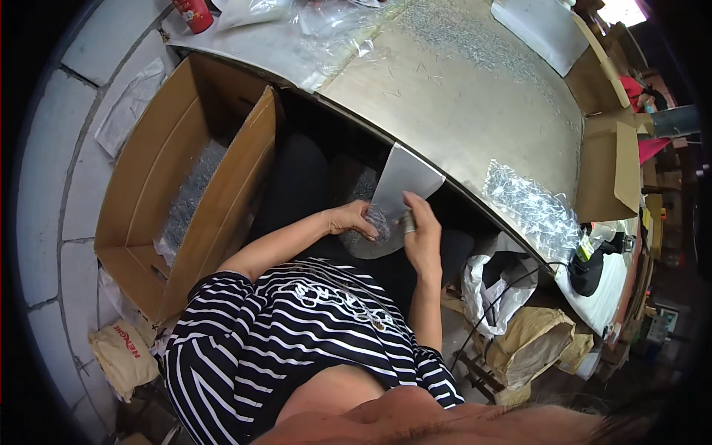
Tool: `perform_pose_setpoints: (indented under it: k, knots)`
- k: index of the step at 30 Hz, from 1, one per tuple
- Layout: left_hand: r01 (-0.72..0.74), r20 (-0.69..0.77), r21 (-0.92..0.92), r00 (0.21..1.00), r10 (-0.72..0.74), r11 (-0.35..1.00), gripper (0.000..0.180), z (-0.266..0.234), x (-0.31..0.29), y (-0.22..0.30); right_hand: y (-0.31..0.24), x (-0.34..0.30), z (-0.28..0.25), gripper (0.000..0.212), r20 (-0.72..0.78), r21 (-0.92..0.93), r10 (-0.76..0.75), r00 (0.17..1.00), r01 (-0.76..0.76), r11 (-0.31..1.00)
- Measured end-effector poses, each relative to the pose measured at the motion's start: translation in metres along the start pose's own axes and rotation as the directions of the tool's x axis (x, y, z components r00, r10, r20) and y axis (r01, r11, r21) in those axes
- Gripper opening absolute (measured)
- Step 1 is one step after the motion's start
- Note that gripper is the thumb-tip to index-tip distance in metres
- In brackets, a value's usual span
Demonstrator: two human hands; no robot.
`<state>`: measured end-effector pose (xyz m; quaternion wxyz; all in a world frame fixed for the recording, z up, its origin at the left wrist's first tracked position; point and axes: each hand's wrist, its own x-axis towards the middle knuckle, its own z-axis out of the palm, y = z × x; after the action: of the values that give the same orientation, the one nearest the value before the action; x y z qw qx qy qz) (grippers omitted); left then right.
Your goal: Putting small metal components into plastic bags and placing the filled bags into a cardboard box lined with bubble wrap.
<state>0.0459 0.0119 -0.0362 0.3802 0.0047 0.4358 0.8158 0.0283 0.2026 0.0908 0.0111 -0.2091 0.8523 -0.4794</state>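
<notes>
A pale grey sheet (406,178) slopes down from the table edge to my lap, forming a kind of chute. My left hand (352,220) is closed over the sheet, thumb and fingers curled round a small clump of thin shiny metal pieces (379,221); their exact kind is too small to tell. Facing it across the clump is my right hand (423,230), fingers apart and bent, with a wrap or ring on one finger. Nothing shows in its grasp. More such pieces (363,182) lie in shadow beside the sheet.
A tall open cardboard box (137,200) at my left holds many small metal pieces. The metal-topped table (445,96) has scattered pieces at the back and a shiny pile (530,204) near its right edge. A black cable (493,300) hangs by a white bag (478,300).
</notes>
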Motion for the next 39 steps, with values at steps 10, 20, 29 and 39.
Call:
perform_pose_setpoints:
  k: [10,20,29,39]
  knots:
    - [0.184,-0.1,0.0,0.978,-0.184,0.983,0.043,0.004,-0.021,0.005,0.02,-0.001,0.011,0.027,0.219,-0.016,0.116,0.969,-0.115,0.993]
    - [-0.09,0.022,0.093,0.996,0.088,0.992,0.055,0.037,-0.021,0.067,0.027,0.008,0.005,0.013,0.206,0.087,0.189,0.96,-0.21,0.974]
    - [-0.223,-0.118,0.658,0.913,0.391,0.719,0.047,0.081,0.058,0.181,0.037,0.052,-0.101,0.009,-0.574,0.038,0.154,0.805,-0.161,0.986]
    - [-0.223,0.18,0.974,0.846,0.502,0.026,0.083,0.126,0.197,0.153,0.104,-0.004,-0.21,0.024,-0.904,-0.216,0.083,0.42,-0.615,0.758]
